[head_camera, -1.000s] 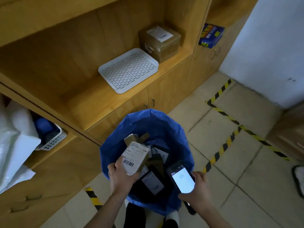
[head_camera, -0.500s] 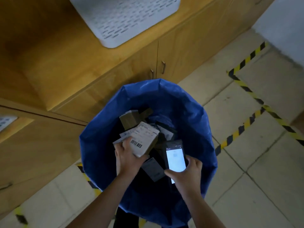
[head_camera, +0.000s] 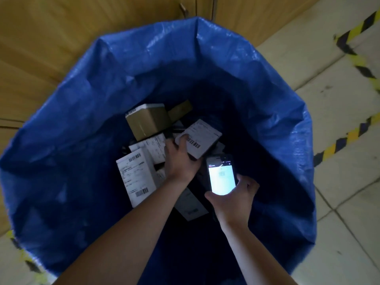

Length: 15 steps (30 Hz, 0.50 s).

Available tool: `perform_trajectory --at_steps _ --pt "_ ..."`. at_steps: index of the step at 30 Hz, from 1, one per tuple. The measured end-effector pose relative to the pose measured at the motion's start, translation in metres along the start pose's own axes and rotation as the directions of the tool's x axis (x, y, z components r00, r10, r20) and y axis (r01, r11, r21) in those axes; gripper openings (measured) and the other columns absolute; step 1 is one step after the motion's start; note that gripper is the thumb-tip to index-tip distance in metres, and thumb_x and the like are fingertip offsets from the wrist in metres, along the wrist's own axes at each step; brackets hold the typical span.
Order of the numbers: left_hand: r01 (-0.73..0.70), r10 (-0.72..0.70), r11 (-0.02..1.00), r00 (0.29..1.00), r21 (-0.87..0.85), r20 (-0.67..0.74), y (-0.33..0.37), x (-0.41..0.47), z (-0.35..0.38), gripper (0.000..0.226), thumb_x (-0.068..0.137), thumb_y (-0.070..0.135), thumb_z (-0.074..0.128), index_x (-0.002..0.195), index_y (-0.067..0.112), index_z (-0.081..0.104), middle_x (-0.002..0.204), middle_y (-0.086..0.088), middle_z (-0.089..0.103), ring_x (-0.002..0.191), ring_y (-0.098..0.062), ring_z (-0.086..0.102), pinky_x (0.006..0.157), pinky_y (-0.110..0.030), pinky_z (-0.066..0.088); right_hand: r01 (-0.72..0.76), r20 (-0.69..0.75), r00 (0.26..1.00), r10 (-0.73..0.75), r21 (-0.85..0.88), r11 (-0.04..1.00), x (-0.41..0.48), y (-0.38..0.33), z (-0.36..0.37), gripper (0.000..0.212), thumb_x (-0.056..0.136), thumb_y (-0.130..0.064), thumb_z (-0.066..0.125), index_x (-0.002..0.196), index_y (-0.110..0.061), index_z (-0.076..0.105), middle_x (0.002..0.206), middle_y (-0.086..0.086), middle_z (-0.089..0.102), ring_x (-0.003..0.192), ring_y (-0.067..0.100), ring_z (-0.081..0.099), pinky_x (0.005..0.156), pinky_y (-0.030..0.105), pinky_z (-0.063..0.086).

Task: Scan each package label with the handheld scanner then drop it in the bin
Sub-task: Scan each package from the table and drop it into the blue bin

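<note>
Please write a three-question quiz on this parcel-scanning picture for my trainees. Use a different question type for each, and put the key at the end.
1. True or false: the left hand holds nothing.
2. Multiple choice: what does the right hand hold?
A. a handheld scanner with a lit screen
B. a roll of tape
C. a pen
3. Fill in: the colour of the bin is ____.

Key
1. False: it grips a labelled package, barcode facing up.
2. A
3. blue
</note>
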<state>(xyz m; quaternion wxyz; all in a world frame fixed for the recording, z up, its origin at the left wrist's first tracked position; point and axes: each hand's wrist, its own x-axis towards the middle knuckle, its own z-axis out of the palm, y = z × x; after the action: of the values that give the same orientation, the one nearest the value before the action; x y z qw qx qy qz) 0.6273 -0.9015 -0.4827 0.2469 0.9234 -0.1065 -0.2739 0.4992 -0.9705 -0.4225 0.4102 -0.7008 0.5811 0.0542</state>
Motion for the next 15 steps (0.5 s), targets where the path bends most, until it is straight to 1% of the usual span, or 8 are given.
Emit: perform_trajectory --at_steps 3,6,8,10,12,14,15 --pt "-0.029 0.028 0.999 0.999 0.034 0.027 0.0 0.012 0.016 0.078 0.079 0.032 0.075 0.146 0.021 0.036 0.137 -0.014 0.028 0.129 -0.031 0.034 0.101 -0.04 0.043 0.013 -0.013 1.0 -0.013 -0.024 1.0 0.016 0.007 0.012 0.084 0.051 -0.014 0.083 0.125 -0.006 0.045 0.131 0.005 0.033 0.102 0.02 0.048 0.086 0.029 0.044" --pt "-0.098 0.091 0.992 0.992 0.079 0.087 -0.002 0.022 0.025 0.078 0.079 0.036 0.074 0.145 0.022 0.036 0.134 -0.014 0.03 0.126 -0.03 0.035 0.099 -0.039 0.044 0.002 -0.017 1.0 -0.002 -0.041 0.999 0.032 0.012 0.021 0.083 0.051 -0.016 0.082 0.125 -0.006 0.045 0.131 0.006 0.034 0.104 0.022 0.048 0.085 0.031 0.045" --pt "-0.151 0.139 0.985 0.982 0.085 0.131 -0.004 0.025 0.028 0.079 0.078 0.032 0.076 0.145 0.021 0.037 0.134 -0.014 0.03 0.127 -0.031 0.034 0.099 -0.037 0.043 -0.006 -0.017 1.0 0.005 -0.064 0.998 0.04 0.013 0.025 0.085 0.051 -0.018 0.082 0.126 -0.006 0.044 0.131 0.007 0.034 0.105 0.023 0.05 0.084 0.031 0.046" --pt "-0.186 0.168 0.979 0.966 0.079 0.194 -0.008 0.027 0.028 0.084 0.075 0.027 0.079 0.147 0.022 0.035 0.137 -0.014 0.027 0.131 -0.031 0.032 0.104 -0.036 0.041 -0.004 -0.02 1.0 0.002 -0.077 0.997 0.045 0.014 0.026 0.086 0.05 -0.018 0.083 0.126 -0.005 0.045 0.131 0.008 0.035 0.106 0.025 0.051 0.085 0.032 0.047" --pt "-0.177 0.149 0.981 0.946 0.074 0.289 -0.013 0.028 0.026 0.095 0.072 0.027 0.083 0.15 0.025 0.029 0.145 -0.012 0.02 0.137 -0.031 0.028 0.109 -0.034 0.036 -0.014 -0.021 1.0 0.013 -0.074 0.997 0.047 0.016 0.025 0.084 0.05 -0.016 0.083 0.125 -0.004 0.046 0.13 0.009 0.035 0.107 0.026 0.051 0.087 0.033 0.047" --pt "-0.145 0.097 0.984 0.923 0.104 0.372 -0.017 0.029 0.022 0.104 0.07 0.031 0.085 0.152 0.028 0.021 0.151 -0.009 0.013 0.14 -0.031 0.025 0.112 -0.039 0.035 -0.016 -0.024 1.0 0.014 -0.077 0.997 0.047 0.016 0.022 0.083 0.05 -0.016 0.082 0.124 -0.004 0.046 0.131 0.01 0.035 0.109 0.025 0.048 0.088 0.031 0.045" --pt "-0.133 0.074 0.983 0.917 0.127 0.392 -0.019 0.028 0.018 0.106 0.069 0.034 0.085 0.152 0.03 0.018 0.153 -0.007 0.013 0.141 -0.03 0.025 0.111 -0.041 0.036 -0.013 -0.02 1.0 0.012 -0.083 0.996 0.047 0.016 0.02 0.084 0.051 -0.016 0.082 0.125 -0.004 0.046 0.132 0.01 0.035 0.11 0.022 0.046 0.089 0.031 0.044"
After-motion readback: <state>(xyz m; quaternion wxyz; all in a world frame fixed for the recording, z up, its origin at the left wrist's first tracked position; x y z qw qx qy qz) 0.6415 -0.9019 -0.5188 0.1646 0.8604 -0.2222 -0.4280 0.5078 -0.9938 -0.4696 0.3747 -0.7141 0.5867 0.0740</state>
